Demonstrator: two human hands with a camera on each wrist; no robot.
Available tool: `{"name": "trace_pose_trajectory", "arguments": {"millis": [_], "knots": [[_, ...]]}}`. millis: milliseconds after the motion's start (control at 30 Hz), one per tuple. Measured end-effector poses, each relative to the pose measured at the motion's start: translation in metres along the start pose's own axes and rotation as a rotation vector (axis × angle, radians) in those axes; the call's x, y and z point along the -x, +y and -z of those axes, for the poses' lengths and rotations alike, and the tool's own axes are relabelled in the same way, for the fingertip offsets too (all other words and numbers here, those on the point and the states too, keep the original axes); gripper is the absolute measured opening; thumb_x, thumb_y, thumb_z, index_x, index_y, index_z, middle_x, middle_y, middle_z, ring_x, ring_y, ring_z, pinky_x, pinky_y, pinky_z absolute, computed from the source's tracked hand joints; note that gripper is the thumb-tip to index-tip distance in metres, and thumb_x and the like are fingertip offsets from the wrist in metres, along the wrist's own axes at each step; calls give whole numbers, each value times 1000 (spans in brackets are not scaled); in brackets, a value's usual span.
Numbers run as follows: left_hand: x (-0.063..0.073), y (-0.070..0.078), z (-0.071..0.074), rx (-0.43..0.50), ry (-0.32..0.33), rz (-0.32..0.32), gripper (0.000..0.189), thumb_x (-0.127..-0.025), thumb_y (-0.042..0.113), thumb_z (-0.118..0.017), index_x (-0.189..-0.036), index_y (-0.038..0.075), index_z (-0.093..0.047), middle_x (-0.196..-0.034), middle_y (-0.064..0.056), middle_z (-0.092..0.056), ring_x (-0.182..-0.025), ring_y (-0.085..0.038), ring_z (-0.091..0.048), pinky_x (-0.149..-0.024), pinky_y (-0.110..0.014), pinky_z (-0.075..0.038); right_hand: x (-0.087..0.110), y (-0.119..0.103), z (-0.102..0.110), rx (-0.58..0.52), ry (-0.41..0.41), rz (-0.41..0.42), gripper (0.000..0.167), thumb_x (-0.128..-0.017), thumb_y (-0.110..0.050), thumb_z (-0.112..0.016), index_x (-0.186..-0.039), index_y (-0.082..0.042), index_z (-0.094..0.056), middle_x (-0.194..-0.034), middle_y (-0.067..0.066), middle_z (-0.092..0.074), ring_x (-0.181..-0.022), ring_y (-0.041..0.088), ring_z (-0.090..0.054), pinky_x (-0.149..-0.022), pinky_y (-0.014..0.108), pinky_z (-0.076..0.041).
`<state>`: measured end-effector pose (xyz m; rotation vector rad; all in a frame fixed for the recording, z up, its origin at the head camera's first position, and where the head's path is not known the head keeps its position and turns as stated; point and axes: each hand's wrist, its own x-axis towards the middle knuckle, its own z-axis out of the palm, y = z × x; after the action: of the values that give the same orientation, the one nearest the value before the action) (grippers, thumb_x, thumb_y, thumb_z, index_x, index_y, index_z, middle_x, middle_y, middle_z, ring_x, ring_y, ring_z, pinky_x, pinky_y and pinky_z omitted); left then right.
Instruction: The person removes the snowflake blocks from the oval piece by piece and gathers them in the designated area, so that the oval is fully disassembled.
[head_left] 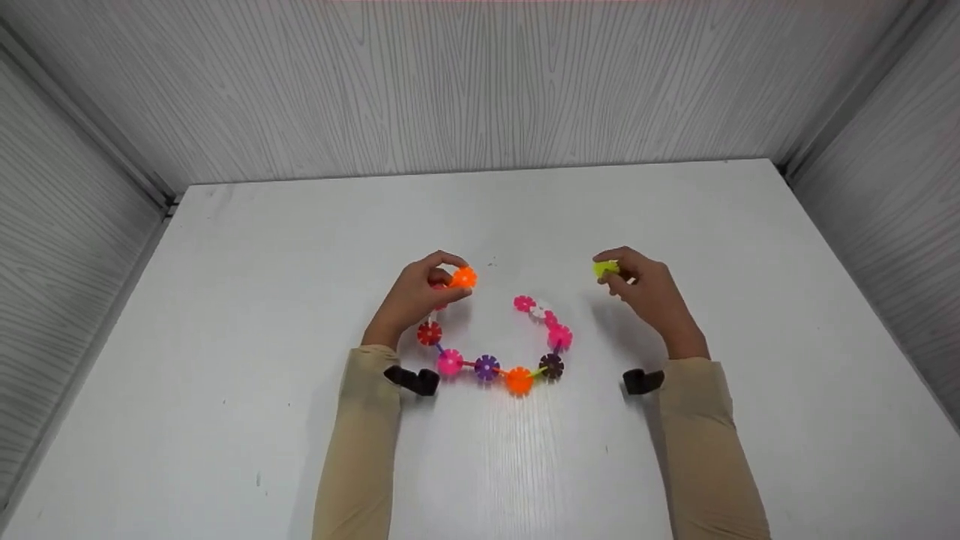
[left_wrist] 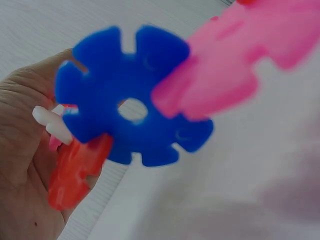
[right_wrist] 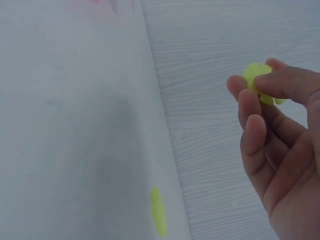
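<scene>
Between thumb and fingers, my left hand (head_left: 415,294) pinches an orange notched plastic disc (head_left: 465,277). Linked discs run down from beside that hand in an open curve, with a red disc (head_left: 429,333), a purple disc (head_left: 487,367) and a dark disc (head_left: 551,366) among them. The left wrist view shows a blue disc (left_wrist: 100,100) close up, slotted into a pink one (left_wrist: 220,75) and a red one (left_wrist: 80,172). My right hand (head_left: 646,286) pinches a yellow notched disc (right_wrist: 257,75) by thumb and fingertips, apart from the chain. Its palm faces the wrist camera.
A white table (head_left: 225,315) lies under both hands, with a grey wood-grain panel (head_left: 480,90) behind it and others at the sides. Black wrist cameras (head_left: 643,382) jut inward from both sleeves. The chain's free pink end (head_left: 523,303) lies between the hands.
</scene>
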<state>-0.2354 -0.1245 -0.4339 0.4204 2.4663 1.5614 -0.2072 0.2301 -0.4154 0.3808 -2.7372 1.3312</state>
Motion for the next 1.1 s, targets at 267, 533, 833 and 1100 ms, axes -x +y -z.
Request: {"name": "trace_pose_trajectory", "arguments": {"millis": [267, 533, 833, 1100], "knots": [[2, 3, -2, 7, -28, 22, 37, -86, 24, -72, -122, 22, -62, -98, -11, -67, -78, -25, -61, -73, -28, -54, 2, 6, 3, 18, 17, -26, 30, -98, -12, -51, -126, -16, -62, -97, 17, -69, -79, 31, -58, -61, 19, -43], [2, 3, -1, 9, -63, 16, 37, -88, 22, -70, -124, 21, -62, -104, -11, -65, -88, -22, -61, -84, -31, -56, 2, 7, 7, 24, 19, -77, 33, -99, -14, -52, -129, -23, -62, -100, 16, -69, -79, 20, -58, -61, 18, -44], [3, 3, -1, -16, -64, -8, 37, -88, 21, -69, -125, 22, -62, -106, -12, -65, -86, -21, -59, -79, -28, -53, 4, 13, 16, 9, 59, -102, 34, -99, -15, -52, -131, -22, -60, -100, 18, -69, -78, 23, -59, -62, 21, -47], [2, 3, -1, -2, -63, 34, 36, -88, 23, -70, -122, 23, -60, -106, -11, -66, -87, -22, -61, -78, -28, -53, 9, 23, 23, 2, 53, -197, 37, -98, -25, -55, -134, -19, -53, -103, 12, -71, -76, 13, -58, -66, 21, -46]]}}
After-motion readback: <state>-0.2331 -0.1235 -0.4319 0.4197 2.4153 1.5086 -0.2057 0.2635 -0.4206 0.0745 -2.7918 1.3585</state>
